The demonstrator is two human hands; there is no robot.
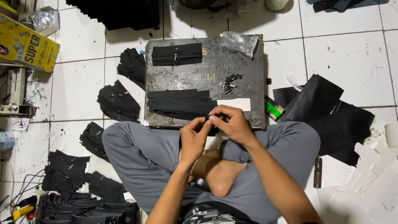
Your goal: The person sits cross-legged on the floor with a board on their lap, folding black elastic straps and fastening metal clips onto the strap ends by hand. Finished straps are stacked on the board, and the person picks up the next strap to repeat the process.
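While the person sits cross-legged on the white floor, both hands meet over the near edge of the dark board. The left hand and right hand have their fingers pinched tight on a small black strip. A pile of black strips lies just beside them.

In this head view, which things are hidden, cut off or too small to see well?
- Small black piece: mostly hidden by the left hand and right hand holding it.
- Metal parts on the board: too small to identify.
- Clear bag: contents unclear.
- Black strip stacks: cut off by the bottom edge.
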